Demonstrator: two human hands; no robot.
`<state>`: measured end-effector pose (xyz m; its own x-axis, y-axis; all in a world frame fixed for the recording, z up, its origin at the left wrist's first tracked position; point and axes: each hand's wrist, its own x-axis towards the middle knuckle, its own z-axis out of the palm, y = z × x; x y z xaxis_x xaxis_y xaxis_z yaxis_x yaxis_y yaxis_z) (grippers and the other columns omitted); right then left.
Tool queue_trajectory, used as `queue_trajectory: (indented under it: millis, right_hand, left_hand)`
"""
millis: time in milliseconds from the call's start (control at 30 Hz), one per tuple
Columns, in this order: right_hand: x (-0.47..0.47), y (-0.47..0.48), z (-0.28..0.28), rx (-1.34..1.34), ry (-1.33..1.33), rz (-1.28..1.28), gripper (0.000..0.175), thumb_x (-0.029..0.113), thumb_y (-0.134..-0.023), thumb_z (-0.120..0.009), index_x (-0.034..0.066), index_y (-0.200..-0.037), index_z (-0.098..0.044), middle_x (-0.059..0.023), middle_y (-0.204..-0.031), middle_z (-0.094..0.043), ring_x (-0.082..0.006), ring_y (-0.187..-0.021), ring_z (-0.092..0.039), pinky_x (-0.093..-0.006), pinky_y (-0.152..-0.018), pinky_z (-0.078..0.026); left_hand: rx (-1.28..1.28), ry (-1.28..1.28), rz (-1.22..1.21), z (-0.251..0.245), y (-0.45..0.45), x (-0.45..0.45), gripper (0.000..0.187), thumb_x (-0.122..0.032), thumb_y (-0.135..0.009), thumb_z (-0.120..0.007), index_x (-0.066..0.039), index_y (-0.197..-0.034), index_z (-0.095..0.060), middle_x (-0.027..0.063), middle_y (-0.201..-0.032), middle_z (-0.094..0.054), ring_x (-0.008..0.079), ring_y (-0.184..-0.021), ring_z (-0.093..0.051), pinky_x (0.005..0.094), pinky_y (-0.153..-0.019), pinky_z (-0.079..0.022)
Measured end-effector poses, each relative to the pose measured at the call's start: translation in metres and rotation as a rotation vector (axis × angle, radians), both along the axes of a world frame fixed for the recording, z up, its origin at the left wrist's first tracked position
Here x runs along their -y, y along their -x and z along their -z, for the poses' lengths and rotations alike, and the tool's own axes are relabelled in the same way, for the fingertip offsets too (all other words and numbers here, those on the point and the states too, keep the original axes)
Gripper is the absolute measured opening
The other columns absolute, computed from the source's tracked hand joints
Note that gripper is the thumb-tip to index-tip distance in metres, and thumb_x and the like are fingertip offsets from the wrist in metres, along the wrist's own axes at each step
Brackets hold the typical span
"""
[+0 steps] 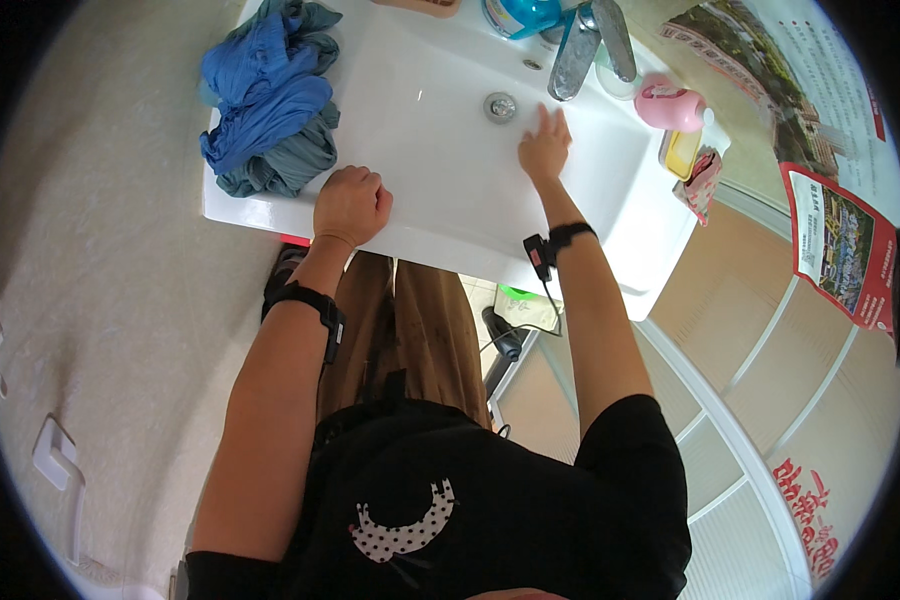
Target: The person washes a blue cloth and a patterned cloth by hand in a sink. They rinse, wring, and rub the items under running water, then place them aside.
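My left hand (pixel 352 204) rests on the front rim of a white washbasin (pixel 435 150), its fingers curled in, with nothing seen in it. Just beyond it, on the basin's left edge, lies a heap of crumpled blue cloth (pixel 270 97) and grey-green cloth (pixel 292 161). Over the basin's inner surface my right hand (pixel 546 144) reaches with its fingers apart, holding nothing. Its fingertips are a little below the metal faucet (pixel 576 60) and to the right of the round drain (pixel 500 108). Both wrists wear black straps with small devices.
A blue bottle (pixel 521 15) stands behind the basin. On the right rim are a pink bottle (pixel 671 106), a yellow soap dish (pixel 682 154) and a pink patterned packet (pixel 701 186). A cable hangs from my right wrist. Ribbed shower panels (pixel 750 330) stand at the right, a wall at the left.
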<state>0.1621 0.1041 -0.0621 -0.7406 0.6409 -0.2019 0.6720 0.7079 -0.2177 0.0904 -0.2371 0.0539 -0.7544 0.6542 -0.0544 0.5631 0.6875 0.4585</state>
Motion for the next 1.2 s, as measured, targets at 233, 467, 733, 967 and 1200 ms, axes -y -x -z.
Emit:
queue_trajectory:
  millis: [233, 467, 733, 967, 1200]
  right_hand:
    - [-0.045, 0.037, -0.132, -0.871, 0.783, 0.324, 0.033, -0.010, -0.084, -0.043, -0.0002, -0.102, -0.069, -0.0069, -0.094, -0.069, -0.0137, -0.080, -0.061, -0.0280, -0.073, -0.052]
    - [-0.034, 0.071, -0.208, -0.858, 0.910, 0.423, 0.025, -0.009, -0.084, -0.048, -0.0014, -0.100, -0.065, -0.0071, -0.093, -0.069, -0.0156, -0.084, -0.064, -0.0317, -0.079, -0.056]
    - [-0.030, 0.069, -0.208, -0.865, 0.920, 0.444, 0.023, -0.008, -0.084, -0.050, -0.0003, -0.099, -0.066, -0.0063, -0.091, -0.069, -0.0156, -0.083, -0.064, -0.0321, -0.078, -0.056]
    - [-0.030, 0.070, -0.214, -0.852, 0.922, 0.464, 0.023, -0.007, -0.084, -0.050, -0.0013, -0.099, -0.067, -0.0068, -0.091, -0.069, -0.0154, -0.083, -0.064, -0.0320, -0.079, -0.057]
    - [-0.029, 0.070, -0.223, -0.837, 0.919, 0.475, 0.022, -0.006, -0.085, -0.051, -0.0029, -0.100, -0.067, -0.0087, -0.093, -0.070, -0.0165, -0.084, -0.065, -0.0316, -0.078, -0.057]
  left_hand:
    - [-0.016, 0.038, 0.005, -0.002, 0.000, -0.001, 0.015, -0.018, -0.081, -0.062, -0.006, -0.072, -0.063, 0.0085, -0.077, -0.062, 0.0293, -0.079, -0.062, 0.0425, -0.072, -0.053]
    - [-0.030, 0.089, 0.022, -0.002, -0.001, -0.002, 0.017, -0.019, -0.082, -0.060, -0.006, -0.072, -0.062, 0.0081, -0.079, -0.063, 0.0288, -0.080, -0.062, 0.0421, -0.073, -0.053]
    - [-0.042, 0.073, 0.033, 0.000, -0.001, -0.001, 0.017, -0.019, -0.083, -0.059, -0.006, -0.072, -0.063, 0.0080, -0.080, -0.064, 0.0287, -0.081, -0.062, 0.0412, -0.073, -0.053]
    - [-0.044, 0.084, 0.022, -0.002, -0.001, -0.002, 0.017, -0.019, -0.083, -0.060, -0.007, -0.072, -0.063, 0.0075, -0.079, -0.064, 0.0283, -0.080, -0.062, 0.0412, -0.072, -0.053]
    - [-0.030, 0.063, 0.034, -0.001, 0.000, -0.001, 0.017, -0.019, -0.083, -0.060, -0.007, -0.072, -0.062, 0.0072, -0.078, -0.063, 0.0285, -0.079, -0.062, 0.0415, -0.072, -0.053]
